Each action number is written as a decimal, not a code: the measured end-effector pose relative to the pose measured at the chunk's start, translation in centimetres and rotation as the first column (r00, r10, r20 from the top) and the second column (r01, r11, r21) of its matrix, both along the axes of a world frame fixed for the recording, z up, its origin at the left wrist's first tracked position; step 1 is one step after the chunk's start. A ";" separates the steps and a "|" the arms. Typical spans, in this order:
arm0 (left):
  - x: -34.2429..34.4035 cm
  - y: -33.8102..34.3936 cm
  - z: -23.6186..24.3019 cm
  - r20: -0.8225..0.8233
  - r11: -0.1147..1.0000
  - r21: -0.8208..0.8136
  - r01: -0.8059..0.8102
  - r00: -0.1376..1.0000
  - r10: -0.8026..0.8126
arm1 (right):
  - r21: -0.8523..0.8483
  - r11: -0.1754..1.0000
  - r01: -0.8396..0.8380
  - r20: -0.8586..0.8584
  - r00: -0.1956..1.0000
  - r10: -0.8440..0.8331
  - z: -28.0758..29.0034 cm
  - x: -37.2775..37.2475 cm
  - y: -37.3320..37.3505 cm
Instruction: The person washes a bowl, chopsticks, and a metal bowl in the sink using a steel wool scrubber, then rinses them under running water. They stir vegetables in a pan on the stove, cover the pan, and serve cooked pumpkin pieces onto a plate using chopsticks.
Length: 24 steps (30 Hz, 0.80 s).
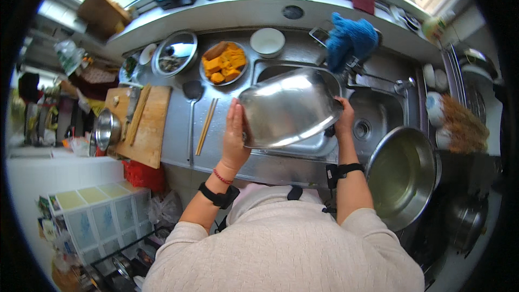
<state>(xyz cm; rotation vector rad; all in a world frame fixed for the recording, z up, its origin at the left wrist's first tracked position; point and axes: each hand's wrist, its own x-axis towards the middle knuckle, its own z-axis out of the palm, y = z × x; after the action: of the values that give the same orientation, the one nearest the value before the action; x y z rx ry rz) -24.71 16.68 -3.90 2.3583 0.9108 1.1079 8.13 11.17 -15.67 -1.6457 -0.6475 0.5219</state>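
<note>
A steel basin hangs tilted at the centre of the frame, above the left sink; its outer wall shows and its inside is hidden, so I cannot tell whether it holds anything. The left hand lies along its left side, fingers straight and together, pressing rather than hooking; the right hand grips the far right edge, its fingertips partly out of sight.

The flat left palm looks the weaker hold; if the metal is wet, that side could slide down, and the basin would swing from the right hand and knock the sink's edge. A wide turn rightward could strike the pot at lower right, which seems to hold liquid, and slop it; a lift toward the upper part of the frame could catch the white bowl or the plate of orange chunks; a leftward drift could roll the chopsticks off the counter.
</note>
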 end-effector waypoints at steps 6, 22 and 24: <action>-0.5 1.1 -1.8 0.014 0.998 -0.030 -0.046 0.999 0.047 | -0.728 0.685 -0.006 0.480 0.709 0.517 -6.1 -2.2 -0.9; -34.1 5.6 -3.3 0.365 0.203 -0.810 0.550 0.202 0.909 | -0.610 0.694 -0.383 0.436 0.569 0.697 0.4 -31.5 11.9; -38.8 5.5 -3.2 0.349 0.229 -0.812 0.536 0.133 0.927 | -0.617 0.736 -0.280 0.613 0.416 0.672 1.7 -34.2 12.9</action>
<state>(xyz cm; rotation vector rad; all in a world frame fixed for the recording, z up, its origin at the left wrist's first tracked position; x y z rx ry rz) -63.47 22.17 -7.15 -0.0611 0.9771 1.2477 -26.03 24.10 -13.99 -2.1018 -1.9053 0.2810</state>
